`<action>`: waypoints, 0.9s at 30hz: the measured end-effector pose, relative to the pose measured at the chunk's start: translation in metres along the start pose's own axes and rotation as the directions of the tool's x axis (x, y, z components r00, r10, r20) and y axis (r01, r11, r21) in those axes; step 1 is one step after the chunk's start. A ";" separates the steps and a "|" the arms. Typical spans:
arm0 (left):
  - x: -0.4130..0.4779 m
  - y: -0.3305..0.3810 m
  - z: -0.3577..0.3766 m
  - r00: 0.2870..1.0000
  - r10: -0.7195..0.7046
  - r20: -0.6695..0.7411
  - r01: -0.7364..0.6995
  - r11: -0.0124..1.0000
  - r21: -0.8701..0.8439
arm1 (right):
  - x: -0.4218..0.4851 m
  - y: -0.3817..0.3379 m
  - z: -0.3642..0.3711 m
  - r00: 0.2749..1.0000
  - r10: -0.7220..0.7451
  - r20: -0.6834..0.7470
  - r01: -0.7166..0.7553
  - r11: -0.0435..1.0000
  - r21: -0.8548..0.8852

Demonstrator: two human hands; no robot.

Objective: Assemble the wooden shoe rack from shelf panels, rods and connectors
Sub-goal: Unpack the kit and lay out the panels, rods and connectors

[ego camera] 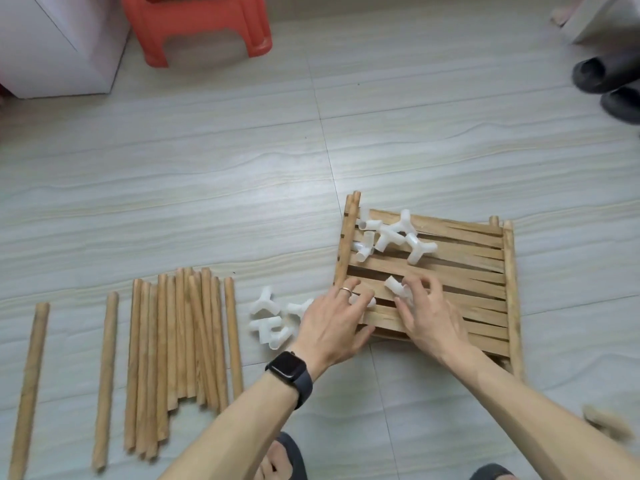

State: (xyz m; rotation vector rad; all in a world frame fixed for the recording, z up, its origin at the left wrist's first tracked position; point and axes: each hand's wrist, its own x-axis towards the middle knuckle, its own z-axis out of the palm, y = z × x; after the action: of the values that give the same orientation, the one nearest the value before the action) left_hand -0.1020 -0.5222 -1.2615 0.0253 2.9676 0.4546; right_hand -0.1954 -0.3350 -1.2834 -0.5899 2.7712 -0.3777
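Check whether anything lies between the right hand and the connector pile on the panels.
Nothing visible: only bare slats of the shelf panels separate the right hand, pinching one connector, from the connector pile.

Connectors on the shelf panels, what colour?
Translucent white plastic; the connectors show best in the head view, against the tan shelf panels.

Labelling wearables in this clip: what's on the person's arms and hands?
The left hand has a thin ring; the left wrist carries a dark smartwatch on a dark band. The right hand shows no jewellery. No sleeves are in view on either arm.
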 end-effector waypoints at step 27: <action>0.156 0.002 -0.033 0.947 -0.299 0.113 0.311 0.944 -0.106 | 0.092 0.021 -0.040 0.983 0.163 -0.080 -0.126 0.928 0.351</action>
State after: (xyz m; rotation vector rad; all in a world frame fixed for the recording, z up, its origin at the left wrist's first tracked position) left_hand -0.2610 -0.5237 -1.2506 -0.4091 2.7742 0.5726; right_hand -0.2967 -0.3487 -1.2729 -0.2837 2.7307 -0.8616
